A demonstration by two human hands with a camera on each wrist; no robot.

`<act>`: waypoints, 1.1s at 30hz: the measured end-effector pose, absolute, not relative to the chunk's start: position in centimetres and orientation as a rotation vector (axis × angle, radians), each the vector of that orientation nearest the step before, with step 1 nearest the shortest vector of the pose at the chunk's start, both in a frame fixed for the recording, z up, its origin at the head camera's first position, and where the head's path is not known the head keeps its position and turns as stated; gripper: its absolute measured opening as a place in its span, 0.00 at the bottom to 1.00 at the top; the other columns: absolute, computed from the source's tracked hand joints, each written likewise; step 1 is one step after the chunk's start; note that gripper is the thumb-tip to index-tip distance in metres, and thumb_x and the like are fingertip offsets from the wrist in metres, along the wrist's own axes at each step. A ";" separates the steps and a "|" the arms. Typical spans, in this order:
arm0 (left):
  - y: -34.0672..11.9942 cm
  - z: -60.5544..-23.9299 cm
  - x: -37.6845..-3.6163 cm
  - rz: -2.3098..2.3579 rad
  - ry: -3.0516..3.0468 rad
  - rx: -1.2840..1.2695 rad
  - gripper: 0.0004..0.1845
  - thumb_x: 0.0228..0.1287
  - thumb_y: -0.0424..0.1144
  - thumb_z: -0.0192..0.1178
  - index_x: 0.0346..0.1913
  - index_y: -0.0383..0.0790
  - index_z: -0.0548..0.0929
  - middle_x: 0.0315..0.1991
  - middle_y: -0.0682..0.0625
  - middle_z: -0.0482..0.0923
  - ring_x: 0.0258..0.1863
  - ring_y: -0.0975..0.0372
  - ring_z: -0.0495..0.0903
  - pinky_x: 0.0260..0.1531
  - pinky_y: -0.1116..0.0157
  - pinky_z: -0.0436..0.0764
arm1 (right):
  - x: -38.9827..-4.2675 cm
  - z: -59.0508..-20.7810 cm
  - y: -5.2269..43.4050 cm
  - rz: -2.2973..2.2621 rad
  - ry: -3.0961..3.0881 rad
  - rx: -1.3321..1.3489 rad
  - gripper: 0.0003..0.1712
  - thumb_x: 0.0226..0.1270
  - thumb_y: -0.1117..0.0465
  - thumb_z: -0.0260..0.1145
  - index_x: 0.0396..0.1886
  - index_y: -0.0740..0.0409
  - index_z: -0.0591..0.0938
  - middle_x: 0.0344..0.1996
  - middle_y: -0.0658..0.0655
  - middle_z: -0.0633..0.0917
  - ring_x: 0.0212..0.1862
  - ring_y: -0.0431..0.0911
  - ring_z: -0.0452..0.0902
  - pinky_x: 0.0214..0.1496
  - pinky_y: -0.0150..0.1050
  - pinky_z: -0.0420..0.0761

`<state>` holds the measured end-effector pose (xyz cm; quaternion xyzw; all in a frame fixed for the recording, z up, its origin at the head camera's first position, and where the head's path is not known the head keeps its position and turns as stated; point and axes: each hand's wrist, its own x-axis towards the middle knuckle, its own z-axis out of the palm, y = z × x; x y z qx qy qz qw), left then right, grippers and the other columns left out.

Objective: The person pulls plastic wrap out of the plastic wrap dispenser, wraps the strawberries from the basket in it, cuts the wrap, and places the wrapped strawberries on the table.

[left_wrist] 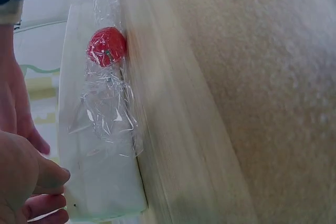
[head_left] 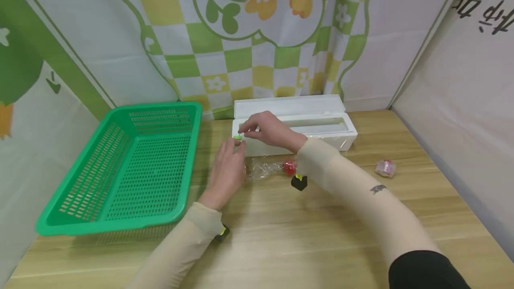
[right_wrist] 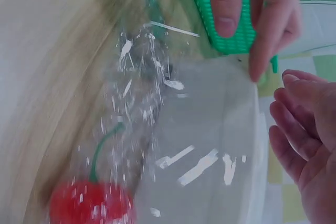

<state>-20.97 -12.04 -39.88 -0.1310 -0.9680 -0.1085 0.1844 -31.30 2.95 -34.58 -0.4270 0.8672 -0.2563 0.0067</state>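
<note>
A long white cling film box point(head_left: 295, 142) stands with its lid raised and a roll inside. Clear film point(head_left: 263, 171) hangs over its front, with a red fruit with a green stem point(right_wrist: 92, 203) under or in it. My left hand point(head_left: 226, 168) is at the box's left end; in the right wrist view its index fingertip touches the edge, thumb held apart. A small green piece point(head_left: 238, 137) sits by that fingertip. Just above, my right hand point(head_left: 271, 129) hovers over the left end with fingers loosely bent; nothing shows in them.
A green plastic basket point(head_left: 188, 182) stands on the left of the wooden table point(head_left: 289, 244). To the right lies a small pinkish film-wrapped bundle point(head_left: 385, 168). A patterned curtain point(head_left: 257, 66) hangs behind the box.
</note>
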 end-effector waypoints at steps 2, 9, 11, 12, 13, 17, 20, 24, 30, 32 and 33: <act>-12.0 -40.0 -20.9 -0.278 -2.712 -0.385 0.29 0.53 0.22 0.62 0.62 0.29 0.76 0.55 0.38 0.74 0.55 0.48 0.74 0.57 0.56 0.78 | -31.5 -34.9 2.2 -0.791 2.710 -1.339 0.11 0.67 0.62 0.67 0.47 0.54 0.88 0.46 0.54 0.89 0.47 0.46 0.84 0.50 0.40 0.83; -11.7 -40.1 -21.0 -0.233 -2.701 -0.392 0.24 0.53 0.22 0.62 0.57 0.29 0.80 0.51 0.39 0.76 0.49 0.49 0.75 0.52 0.57 0.78 | -31.7 -35.9 1.1 -0.731 2.723 -1.390 0.10 0.65 0.62 0.69 0.45 0.51 0.89 0.42 0.52 0.90 0.46 0.44 0.85 0.54 0.39 0.82; -11.7 -40.0 -21.0 -0.239 -2.711 -0.393 0.25 0.52 0.22 0.61 0.57 0.29 0.80 0.52 0.39 0.76 0.50 0.49 0.75 0.53 0.57 0.78 | -31.7 -35.9 1.1 -0.716 2.737 -1.404 0.09 0.64 0.63 0.69 0.43 0.51 0.90 0.41 0.51 0.90 0.45 0.44 0.85 0.55 0.38 0.82; -11.7 -40.0 -21.0 -0.244 -2.716 -0.392 0.25 0.52 0.22 0.61 0.57 0.29 0.79 0.53 0.39 0.76 0.51 0.49 0.75 0.54 0.57 0.78 | -31.7 -35.9 1.2 -0.709 2.743 -1.411 0.09 0.64 0.63 0.70 0.42 0.51 0.90 0.40 0.51 0.90 0.45 0.44 0.85 0.54 0.37 0.81; -11.6 -39.9 -20.9 -0.249 -2.723 -0.391 0.26 0.52 0.21 0.61 0.58 0.29 0.79 0.54 0.39 0.75 0.52 0.49 0.75 0.55 0.56 0.78 | -31.7 -35.8 1.2 -0.699 2.750 -1.417 0.09 0.64 0.63 0.70 0.42 0.51 0.90 0.39 0.51 0.90 0.44 0.44 0.85 0.54 0.37 0.81; -11.6 -39.6 -20.8 -0.259 -2.762 -0.371 0.29 0.53 0.21 0.60 0.62 0.29 0.76 0.56 0.39 0.74 0.53 0.49 0.74 0.57 0.56 0.77 | -31.7 -35.6 1.7 -0.638 2.767 -1.433 0.08 0.65 0.63 0.69 0.42 0.52 0.90 0.39 0.52 0.90 0.44 0.44 0.85 0.54 0.38 0.82; -11.6 -39.5 -20.7 -0.255 -2.780 -0.357 0.29 0.54 0.21 0.60 0.62 0.29 0.76 0.57 0.39 0.73 0.54 0.49 0.74 0.56 0.56 0.78 | -31.8 -35.6 2.0 -0.592 2.774 -1.427 0.09 0.65 0.62 0.68 0.43 0.52 0.90 0.40 0.53 0.90 0.44 0.45 0.85 0.55 0.39 0.82; -11.4 -39.4 -20.8 -0.255 -2.786 -0.348 0.27 0.55 0.21 0.58 0.62 0.30 0.77 0.57 0.39 0.73 0.55 0.49 0.74 0.58 0.55 0.77 | -31.7 -35.4 2.7 -0.561 2.773 -1.417 0.09 0.66 0.63 0.67 0.43 0.54 0.89 0.41 0.54 0.90 0.45 0.47 0.85 0.57 0.40 0.82; -11.4 -38.9 -20.7 -0.263 -2.807 -0.343 0.28 0.52 0.20 0.58 0.61 0.28 0.76 0.56 0.38 0.73 0.55 0.48 0.73 0.61 0.54 0.76 | -32.0 -35.1 5.8 -0.511 2.791 -1.406 0.08 0.66 0.64 0.67 0.42 0.55 0.89 0.41 0.54 0.90 0.46 0.48 0.85 0.57 0.43 0.82; -11.4 -38.8 -20.7 -0.251 -2.813 -0.342 0.28 0.52 0.20 0.58 0.60 0.27 0.76 0.55 0.38 0.72 0.54 0.48 0.73 0.61 0.54 0.75 | -32.2 -35.1 7.2 -0.498 2.802 -1.404 0.08 0.66 0.64 0.67 0.42 0.56 0.89 0.40 0.55 0.90 0.46 0.49 0.85 0.57 0.44 0.82; -11.5 -38.8 -20.7 -0.243 -2.813 -0.340 0.28 0.51 0.19 0.58 0.60 0.27 0.76 0.54 0.38 0.73 0.53 0.48 0.73 0.61 0.54 0.75 | -32.3 -35.1 8.0 -0.493 2.810 -1.397 0.08 0.66 0.64 0.67 0.42 0.56 0.89 0.40 0.55 0.90 0.46 0.49 0.85 0.57 0.44 0.82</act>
